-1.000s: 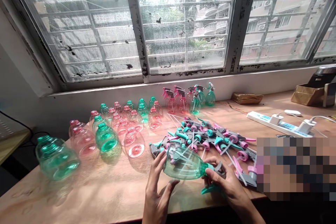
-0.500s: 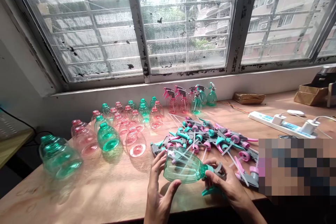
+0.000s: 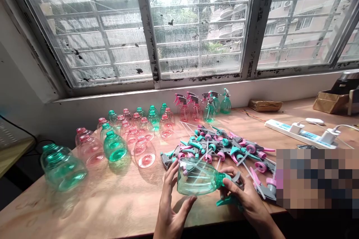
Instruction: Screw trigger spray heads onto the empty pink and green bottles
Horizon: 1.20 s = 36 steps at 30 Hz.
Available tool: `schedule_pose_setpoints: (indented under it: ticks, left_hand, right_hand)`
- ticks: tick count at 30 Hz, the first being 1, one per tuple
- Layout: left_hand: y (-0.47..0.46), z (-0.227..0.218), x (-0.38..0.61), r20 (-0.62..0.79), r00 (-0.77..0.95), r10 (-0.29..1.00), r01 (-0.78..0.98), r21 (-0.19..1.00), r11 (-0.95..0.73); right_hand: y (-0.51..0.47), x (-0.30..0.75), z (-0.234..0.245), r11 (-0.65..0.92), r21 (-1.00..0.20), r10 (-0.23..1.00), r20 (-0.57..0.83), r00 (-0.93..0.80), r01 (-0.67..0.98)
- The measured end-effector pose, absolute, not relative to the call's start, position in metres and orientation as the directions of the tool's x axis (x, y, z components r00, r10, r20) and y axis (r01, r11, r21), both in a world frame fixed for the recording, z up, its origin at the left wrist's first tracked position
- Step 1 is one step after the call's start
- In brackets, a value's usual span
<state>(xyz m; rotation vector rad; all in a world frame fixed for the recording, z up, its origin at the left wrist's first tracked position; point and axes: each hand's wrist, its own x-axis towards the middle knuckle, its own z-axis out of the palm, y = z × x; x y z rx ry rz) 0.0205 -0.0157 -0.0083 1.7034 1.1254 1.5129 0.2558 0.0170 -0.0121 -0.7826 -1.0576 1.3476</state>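
A clear green spray bottle [image 3: 198, 181] lies sideways in the air above the near table edge, its base to the left. My right hand [image 3: 242, 196] is closed round the neck and the teal-and-grey spray head [image 3: 228, 199], which sits on the bottle's mouth; the teal trigger points down. Around the base, my left hand [image 3: 174, 201] is curved with fingers spread, the thumb just below the bottle and apart from it. Whether its fingertips touch the far side, I cannot tell. Behind the bottle lies a pile of loose spray heads [image 3: 224, 142] with straws, in teal, pink and grey.
Several headless green bottles [image 3: 114, 147] and pink bottles [image 3: 144, 153] stand on the left of the wooden table [image 3: 112, 201]. Finished spray bottles [image 3: 209, 110] stand by the wall. A power strip [image 3: 300, 134], a brown packet [image 3: 265, 105] and a cardboard box [image 3: 327, 101] are at right.
The bottle has shifted slightly right and levelled a little. My left thumb has dropped from the bottle's lower side. My right hand keeps its grip at the neck.
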Motion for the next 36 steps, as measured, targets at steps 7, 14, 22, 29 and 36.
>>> schedule_pose_setpoints:
  ticks: [7,14,22,29,36]
  left_hand:
    - [-0.0194,-0.0015,0.025,0.416,-0.026,0.909,0.216,0.89,-0.401]
    - [-0.0173,-0.0052,0.0251,0.454,-0.019,0.891,0.197,0.875,-0.442]
    - [-0.0144,-0.0099,0.0255,0.497,-0.086,0.863,0.246,0.85,-0.465]
    - [-0.012,-0.008,0.0179,0.48,0.011,0.877,0.299,0.836,-0.461]
    - [-0.0132,-0.0076,0.0234,0.482,0.015,0.876,0.271,0.841,-0.468]
  right_hand:
    - [0.0173,0.2534,-0.0139,0.076,-0.941,0.988,0.115,-0.102,-0.329]
    - [0.0162,0.2535,-0.0119,0.067,-0.941,0.988,0.109,-0.108,-0.333]
    - [0.0164,0.2526,-0.0147,0.064,-0.951,0.984,0.111,-0.139,-0.301]
    - [0.0173,0.2537,-0.014,0.056,-0.937,0.986,0.106,-0.127,-0.344]
    - [0.017,0.2535,-0.0119,0.052,-0.935,0.991,0.091,-0.097,-0.35]
